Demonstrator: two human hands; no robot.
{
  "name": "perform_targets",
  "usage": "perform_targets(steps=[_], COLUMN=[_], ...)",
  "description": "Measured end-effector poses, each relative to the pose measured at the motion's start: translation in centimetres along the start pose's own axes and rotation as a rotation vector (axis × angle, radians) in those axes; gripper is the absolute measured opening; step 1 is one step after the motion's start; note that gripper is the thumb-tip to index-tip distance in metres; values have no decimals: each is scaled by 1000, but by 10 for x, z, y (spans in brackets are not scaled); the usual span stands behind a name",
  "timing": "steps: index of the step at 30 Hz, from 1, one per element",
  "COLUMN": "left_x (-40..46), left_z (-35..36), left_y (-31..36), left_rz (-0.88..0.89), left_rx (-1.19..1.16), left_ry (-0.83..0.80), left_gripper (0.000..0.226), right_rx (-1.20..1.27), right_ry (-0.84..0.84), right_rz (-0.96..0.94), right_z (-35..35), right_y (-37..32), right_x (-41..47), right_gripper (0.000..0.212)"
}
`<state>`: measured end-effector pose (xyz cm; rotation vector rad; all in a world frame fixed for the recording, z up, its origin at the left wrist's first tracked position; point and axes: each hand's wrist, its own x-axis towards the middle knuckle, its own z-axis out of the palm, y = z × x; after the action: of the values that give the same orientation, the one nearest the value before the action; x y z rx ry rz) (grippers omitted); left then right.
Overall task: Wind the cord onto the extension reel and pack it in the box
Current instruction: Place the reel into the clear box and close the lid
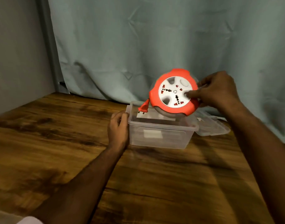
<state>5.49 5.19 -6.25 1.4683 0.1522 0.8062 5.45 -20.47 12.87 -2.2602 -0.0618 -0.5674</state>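
Extension reel (173,94), orange-rimmed with a white socket face, held tilted at centre frame, just above the open clear box (160,127). Below it, wooden table (57,143) filling the lower frame; behind, curtain (154,38) across the top. Right hand (217,89) at centre right, gripping the reel's edge, thumb on the face, seemingly to lower it in. Left hand (118,126) curled against the box's left wall, likely steadying it. Lid (212,126) set aside at right, leaving the opening free. Plug (143,107) dangling over the rim; cord apparently wound.
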Motion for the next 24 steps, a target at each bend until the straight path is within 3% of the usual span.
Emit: perform_targets(steps=[4,6,11,17,19,21,24], left_x=[-3,-3,-1,4,4,6,8], left_z=[2,3,6,7,7,7,8], left_y=[0,0,-3,-7,-7,-10,-16], left_rz=[29,50,68,13,-12,-29,-61], left_rx=[21,36,56,11,-13,-28,-59], left_ry=[-6,-10,-25,-34,-42,-50,-70], left_gripper=[28,30,26,28,28,28,28], right_rx=[-175,-221,-341,-526,-447,-319,-202], right_ry=[-100,-157,-130,-302,-180,75,328], right_rz=[76,86,-25,-65,-113,-191,-155], right_z=[35,54,80,84,81,74,61], right_y=[21,34,52,41,38,42,67], right_x=[13,7,-9,-9,-11,-12,-15], right_gripper=[44,56,65,42,25,12,14])
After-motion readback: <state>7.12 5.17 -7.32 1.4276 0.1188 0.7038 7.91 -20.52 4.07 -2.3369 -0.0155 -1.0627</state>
